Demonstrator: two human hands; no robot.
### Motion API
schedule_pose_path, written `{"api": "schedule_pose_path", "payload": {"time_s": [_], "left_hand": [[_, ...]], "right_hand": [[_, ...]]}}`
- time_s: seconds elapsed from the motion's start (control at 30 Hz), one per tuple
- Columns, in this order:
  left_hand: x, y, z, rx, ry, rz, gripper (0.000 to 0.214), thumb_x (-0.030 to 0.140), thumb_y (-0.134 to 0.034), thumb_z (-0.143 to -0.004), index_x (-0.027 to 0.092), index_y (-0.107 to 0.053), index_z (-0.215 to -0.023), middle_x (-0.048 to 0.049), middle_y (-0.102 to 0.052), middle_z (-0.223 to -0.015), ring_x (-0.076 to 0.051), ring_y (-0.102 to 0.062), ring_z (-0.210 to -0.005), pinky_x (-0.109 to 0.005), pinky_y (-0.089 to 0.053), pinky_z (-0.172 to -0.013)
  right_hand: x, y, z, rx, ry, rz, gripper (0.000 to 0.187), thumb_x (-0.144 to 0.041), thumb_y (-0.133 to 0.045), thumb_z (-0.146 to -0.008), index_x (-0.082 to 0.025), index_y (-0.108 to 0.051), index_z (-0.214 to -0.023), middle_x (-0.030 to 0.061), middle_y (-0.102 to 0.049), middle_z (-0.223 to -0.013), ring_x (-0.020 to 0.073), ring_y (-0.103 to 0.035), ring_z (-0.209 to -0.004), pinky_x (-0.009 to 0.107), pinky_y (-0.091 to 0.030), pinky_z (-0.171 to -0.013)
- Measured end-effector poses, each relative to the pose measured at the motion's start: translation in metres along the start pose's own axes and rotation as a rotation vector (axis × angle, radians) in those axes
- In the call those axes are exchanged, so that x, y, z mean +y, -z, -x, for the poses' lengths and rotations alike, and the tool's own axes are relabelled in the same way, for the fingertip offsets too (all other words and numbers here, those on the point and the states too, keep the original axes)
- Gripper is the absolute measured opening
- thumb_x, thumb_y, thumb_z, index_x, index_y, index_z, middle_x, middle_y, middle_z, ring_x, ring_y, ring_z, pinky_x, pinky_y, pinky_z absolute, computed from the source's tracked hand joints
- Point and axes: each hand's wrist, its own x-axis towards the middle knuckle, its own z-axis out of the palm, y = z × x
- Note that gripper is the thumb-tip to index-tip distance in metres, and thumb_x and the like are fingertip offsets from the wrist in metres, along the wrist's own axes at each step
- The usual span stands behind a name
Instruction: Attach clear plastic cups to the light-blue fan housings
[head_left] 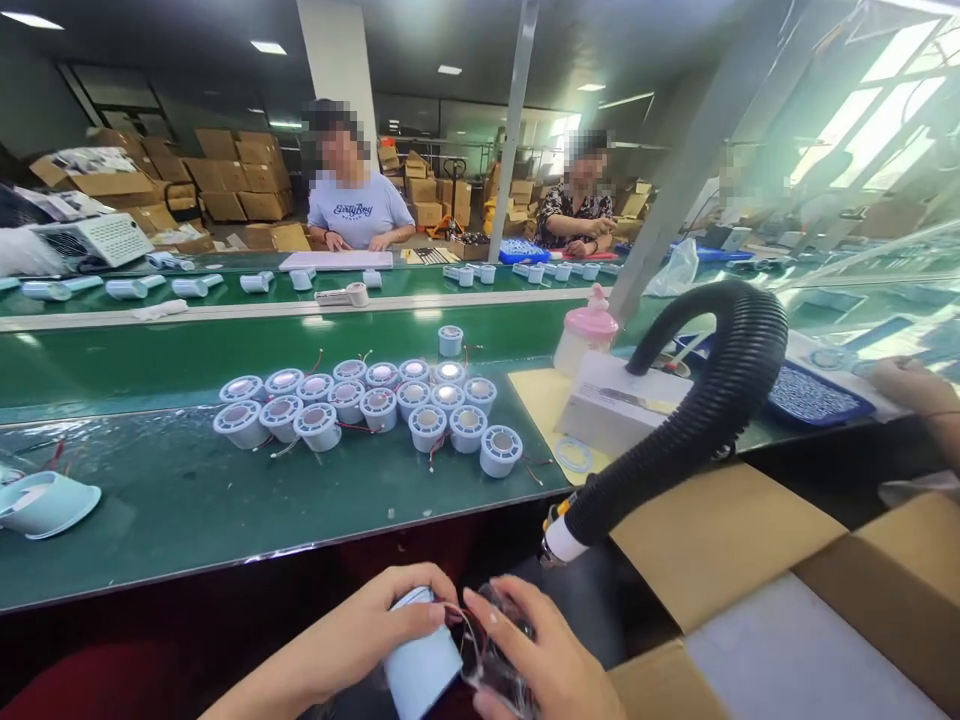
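My left hand [367, 630] is closed around a light-blue plastic housing [421, 668], held tilted below the front edge of the bench. Thin red and white wires [471, 632] run from beside the left fingertips toward the other hand. My right hand [555, 655] curls its fingers around a dark, shiny part [496, 668], close beside the housing. What exactly this part is, I cannot make out, as the fingers cover much of it. On the green bench ahead stand several round light-blue fan units [426, 428] with short wires.
A black corrugated hose [720, 340] arches down on the right, above an open cardboard box [735, 550]. Behind it are a white box [619, 400], a pink-lidded jar [589, 335] and a blue tray [817, 393]. Two people sit across the conveyor [150, 355]; another person's hand [919, 390] shows at right.
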Motion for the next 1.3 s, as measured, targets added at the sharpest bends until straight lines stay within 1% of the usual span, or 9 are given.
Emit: {"api": "schedule_pose_path", "payload": {"time_s": [0.07,0.17,0.33,0.47,0.6,0.73,1.0,1.17,1.3], "left_hand": [[0.008,-0.003,0.002,0.007,-0.108,-0.303,0.014,0.031,-0.058,-0.083,0.021,-0.066,-0.089,-0.0012,-0.057,-0.097,-0.015,-0.054,-0.088,-0.024,-0.041,-0.08],[0.013,-0.007,0.003,0.001,-0.19,-0.564,0.011,0.022,-0.056,-0.084,0.023,-0.066,-0.089,-0.0008,-0.055,-0.107,-0.017,-0.054,-0.098,-0.026,-0.04,-0.088],[0.003,-0.01,-0.003,0.068,-0.232,-0.53,0.02,0.026,-0.065,-0.081,0.025,-0.061,-0.1,-0.0007,-0.058,-0.101,-0.017,-0.055,-0.093,-0.026,-0.041,-0.083],[-0.013,-0.008,-0.009,0.172,-0.248,-0.413,0.049,0.038,-0.083,-0.064,0.026,-0.06,-0.105,-0.0009,-0.056,-0.102,-0.019,-0.055,-0.093,-0.027,-0.042,-0.08],[-0.028,-0.006,-0.015,0.098,-0.313,-0.396,0.065,0.045,-0.087,-0.052,0.029,-0.063,-0.11,-0.0035,-0.052,-0.105,-0.022,-0.055,-0.096,-0.03,-0.045,-0.082],[-0.03,-0.007,-0.018,-0.016,-0.36,-0.469,0.069,0.04,-0.087,-0.055,0.031,-0.061,-0.118,-0.0073,-0.052,-0.123,-0.027,-0.052,-0.114,-0.039,-0.041,-0.101],[-0.028,-0.015,-0.01,-0.039,-0.204,-0.234,0.069,0.016,-0.082,-0.063,0.036,-0.055,-0.124,-0.0014,-0.053,-0.13,-0.023,-0.05,-0.121,-0.035,-0.043,-0.103],[-0.036,-0.02,-0.01,-0.072,-0.129,0.253,0.066,0.03,-0.082,-0.067,0.029,-0.051,-0.125,-0.0074,-0.05,-0.137,-0.025,-0.055,-0.117,-0.039,-0.047,-0.098],[-0.037,-0.021,-0.007,-0.125,-0.119,0.32,0.069,0.037,-0.083,-0.065,0.029,-0.051,-0.125,-0.0074,-0.056,-0.13,-0.025,-0.057,-0.114,-0.039,-0.048,-0.096]], "right_hand": [[-0.008,0.01,-0.012,-0.159,0.008,-0.047,0.067,-0.016,-0.076,-0.061,-0.028,-0.061,-0.125,0.0132,-0.052,-0.133,0.0361,-0.053,-0.117,0.046,-0.05,-0.095],[-0.013,0.022,-0.018,-0.152,-0.025,-0.26,0.04,-0.006,-0.079,-0.057,-0.024,-0.074,-0.093,0.0078,-0.055,-0.125,0.0287,-0.055,-0.114,0.038,-0.045,-0.099],[-0.011,0.024,-0.015,-0.065,-0.121,-0.52,0.006,-0.014,-0.069,-0.077,-0.02,-0.069,-0.075,0.0057,-0.055,-0.119,0.0224,-0.054,-0.113,0.032,-0.043,-0.093],[-0.009,0.014,-0.013,0.086,-0.033,-0.458,0.019,-0.011,-0.071,-0.071,-0.016,-0.055,-0.063,0.0041,-0.053,-0.105,0.0194,-0.055,-0.096,0.029,-0.042,-0.081],[-0.008,0.013,-0.012,0.128,-0.001,-0.559,0.029,-0.028,-0.065,-0.078,-0.016,-0.048,-0.058,0.0051,-0.052,-0.099,0.0173,-0.054,-0.086,0.026,-0.041,-0.069],[-0.004,0.02,-0.011,0.129,-0.094,-0.697,0.042,-0.045,-0.065,-0.075,-0.017,-0.043,-0.053,0.009,-0.055,-0.094,0.0221,-0.055,-0.091,0.028,-0.046,-0.068],[0.01,0.02,-0.009,0.191,-0.166,-1.035,0.047,-0.049,-0.079,-0.064,-0.016,-0.049,-0.051,0.011,-0.066,-0.097,0.0275,-0.063,-0.096,0.038,-0.055,-0.077],[0.012,0.023,0.005,0.133,0.084,-0.63,0.041,-0.03,-0.083,-0.066,-0.024,-0.07,-0.104,0.0117,-0.055,-0.133,0.0313,-0.053,-0.121,0.042,-0.054,-0.092],[0.011,0.026,0.013,0.171,0.244,-0.31,0.033,-0.018,-0.073,-0.075,-0.022,-0.069,-0.107,0.0118,-0.059,-0.128,0.0277,-0.057,-0.118,0.038,-0.049,-0.1]]}}
